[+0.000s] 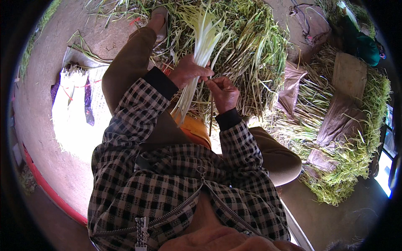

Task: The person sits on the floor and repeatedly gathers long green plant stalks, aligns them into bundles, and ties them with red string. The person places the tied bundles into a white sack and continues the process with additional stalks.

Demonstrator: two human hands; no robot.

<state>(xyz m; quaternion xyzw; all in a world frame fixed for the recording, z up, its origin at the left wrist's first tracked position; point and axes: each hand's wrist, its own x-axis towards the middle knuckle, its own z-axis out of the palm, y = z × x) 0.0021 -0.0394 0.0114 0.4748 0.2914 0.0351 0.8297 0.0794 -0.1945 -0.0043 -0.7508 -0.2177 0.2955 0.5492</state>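
Note:
My left hand (pixel 190 71) grips a small bunch of pale, long-stalked leafy vegetables (pixel 202 47), its yellow-green leaves fanned out away from me and its white stalk ends towards my lap. Close beside it, my right hand (pixel 223 91) pinches a thin strand at the thumb and fingertips, almost touching the left fingertips. A narrow dark strip (pixel 211 120) hangs below the right hand; I cannot tell whether it is a stalk or a tool. Under and beyond both hands spreads a large heap of green leafy stalks (pixel 248 53). An orange item (pixel 191 128) lies in front of my lap.
At the left, a bundle of white stalks (pixel 67 103) tied with red string lies on the floor. More stalks (pixel 314 91), partly under brown cloth (pixel 339 122), are heaped at the right. A person in green (pixel 366 50) is at the upper right beside pale stalks.

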